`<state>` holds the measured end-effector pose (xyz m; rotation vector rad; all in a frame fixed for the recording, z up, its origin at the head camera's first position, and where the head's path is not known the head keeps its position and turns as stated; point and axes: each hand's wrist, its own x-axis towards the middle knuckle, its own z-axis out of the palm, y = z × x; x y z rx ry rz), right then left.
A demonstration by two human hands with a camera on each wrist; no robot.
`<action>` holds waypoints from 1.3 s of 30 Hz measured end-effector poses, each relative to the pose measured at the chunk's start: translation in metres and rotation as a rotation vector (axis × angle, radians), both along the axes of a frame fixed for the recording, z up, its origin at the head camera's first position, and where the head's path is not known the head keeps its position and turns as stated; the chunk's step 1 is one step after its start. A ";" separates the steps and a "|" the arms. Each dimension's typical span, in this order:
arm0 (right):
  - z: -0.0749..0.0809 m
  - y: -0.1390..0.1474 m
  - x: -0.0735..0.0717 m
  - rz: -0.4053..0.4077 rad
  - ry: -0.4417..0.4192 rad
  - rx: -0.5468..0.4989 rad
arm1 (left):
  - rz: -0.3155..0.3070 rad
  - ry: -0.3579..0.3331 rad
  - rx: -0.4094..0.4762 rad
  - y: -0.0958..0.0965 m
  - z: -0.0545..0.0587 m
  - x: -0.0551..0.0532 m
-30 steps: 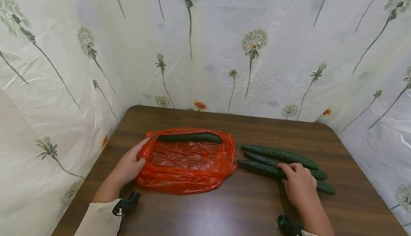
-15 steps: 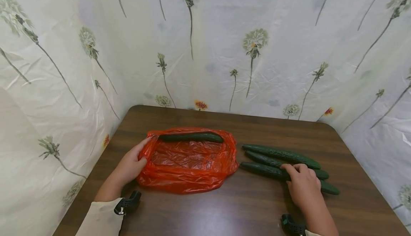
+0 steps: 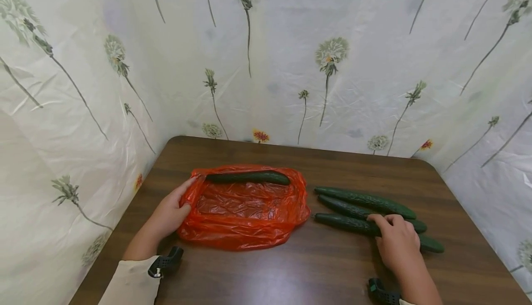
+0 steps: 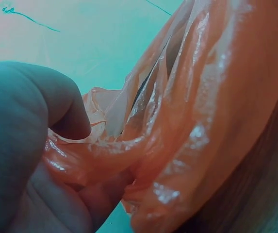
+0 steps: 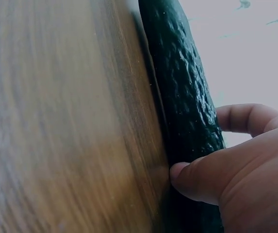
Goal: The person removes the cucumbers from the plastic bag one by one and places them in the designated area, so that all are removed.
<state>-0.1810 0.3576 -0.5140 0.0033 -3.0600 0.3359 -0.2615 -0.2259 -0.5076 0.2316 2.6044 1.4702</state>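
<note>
A red plastic bag (image 3: 238,240) lies on the table with its mouth spread wide, and one dark green cucumber (image 3: 249,177) rests inside along the far edge. My left hand (image 3: 168,215) pinches the bag's left rim; in the left wrist view the thin film (image 4: 197,155) bunches between thumb and fingers. To the right, my right hand (image 3: 399,240) grips the nearest of three cucumbers (image 3: 342,222). The right wrist view has the thumb on the near side of this bumpy cucumber (image 5: 182,92) and the fingers on its far side. It lies at table level.
Two more cucumbers, a far one (image 3: 365,199) and a middle one (image 3: 341,206), lie side by side just beyond the gripped one. Brown wood tabletop (image 3: 266,277) surrounds everything. A dandelion-patterned sheet (image 3: 270,65) hangs behind the table and at both sides.
My right hand and the nearest cucumber have shifted slightly right and toward me, widening its gap from the other two. The left hand and the bag look the same.
</note>
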 end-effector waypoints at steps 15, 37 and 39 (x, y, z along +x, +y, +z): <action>0.000 0.000 0.001 -0.026 -0.046 -0.014 | -0.015 0.031 -0.010 -0.001 0.000 0.001; 0.007 -0.002 -0.003 -0.059 -0.107 -0.039 | -0.012 0.046 -0.012 0.000 0.002 0.001; 0.008 -0.003 -0.004 -0.054 -0.101 -0.045 | -0.009 0.053 -0.019 0.000 0.002 0.000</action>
